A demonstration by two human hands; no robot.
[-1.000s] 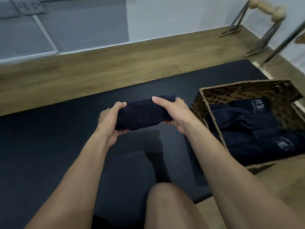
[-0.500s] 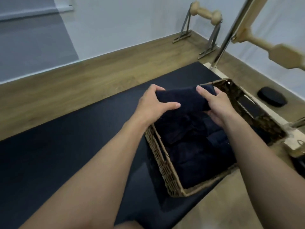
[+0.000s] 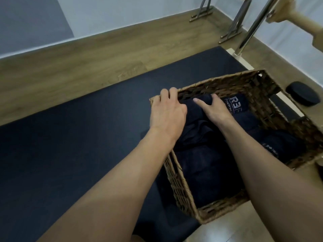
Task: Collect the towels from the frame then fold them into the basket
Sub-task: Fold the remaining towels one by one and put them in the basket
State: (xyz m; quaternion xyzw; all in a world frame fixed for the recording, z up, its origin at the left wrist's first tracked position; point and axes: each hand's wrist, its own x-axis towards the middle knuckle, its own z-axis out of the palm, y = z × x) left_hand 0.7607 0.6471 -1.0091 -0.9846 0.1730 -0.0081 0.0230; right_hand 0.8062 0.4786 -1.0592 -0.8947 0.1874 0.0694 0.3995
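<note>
**Rolled towel going into the far corner of the basket**

Both of the person's arms reach forward over the wicker basket (image 3: 218, 213), which sits with its left part on the black mat (image 3: 70, 145) and its right part over the wooden floor (image 3: 87, 67).

Between the hands is a dark rolled towel (image 3: 193, 110), lying crosswise just inside the basket's far left corner, close against the far wall and on top of the towels already packed there.

The left hand (image 3: 167, 114) cups the roll's left end. Its fingers (image 3: 168, 93) are curled over and cross the corner of the rim, tips out of sight, while the thumb lies against the cloth.

The right hand (image 3: 215, 110) grips the other end: the thumb stretches along the near side of the roll and the fingers bend over its far side.

Below and beside the roll the basket holds more dark towels. One with white lettering (image 3: 236, 104) lies just right of the right hand, a folded one (image 3: 201, 165) fills the near part between the forearms, and another (image 3: 279, 144) sits toward the right wall.

Beyond the basket, a shiny metal post (image 3: 251, 27) rises from a pale base at the mat's far edge, with a light wooden handle (image 3: 283, 16) fixed to it. A black round pad (image 3: 303, 94) lies on the floor to the basket's right.
</note>
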